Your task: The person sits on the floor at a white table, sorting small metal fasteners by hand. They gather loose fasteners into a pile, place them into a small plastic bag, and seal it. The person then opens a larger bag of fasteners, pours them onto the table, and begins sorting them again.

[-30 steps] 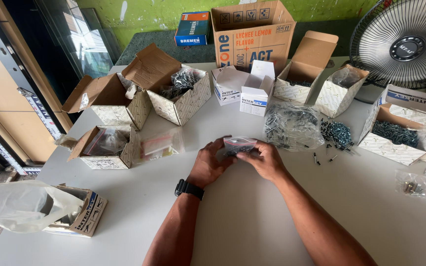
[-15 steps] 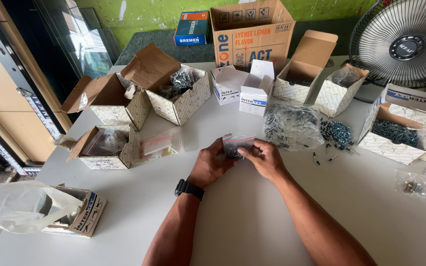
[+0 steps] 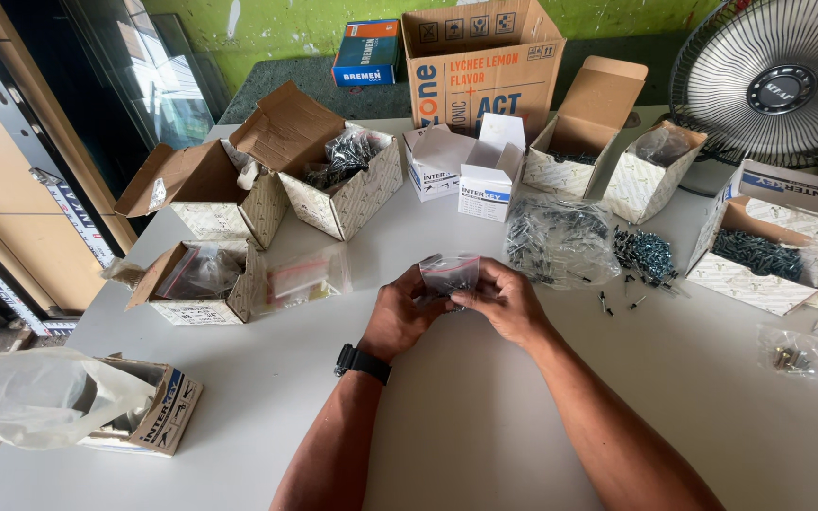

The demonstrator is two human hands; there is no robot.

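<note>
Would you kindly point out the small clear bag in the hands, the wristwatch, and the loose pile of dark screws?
small clear bag [image 3: 449,273], head view, middle of its upper part.
wristwatch [image 3: 363,362], head view, its black band.
loose screw pile [image 3: 644,254], head view, its centre.

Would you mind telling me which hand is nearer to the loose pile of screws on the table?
Right. The right hand is just left of the screw pile; the left hand lies farther left, beyond the small bag both hold.

Your hands pinch a clear, glossy plastic bag [image 3: 449,274] over a smooth matt white table [image 3: 466,416], amid matt cardboard boxes [image 3: 347,185] and shiny metal screws [image 3: 644,254].
</note>
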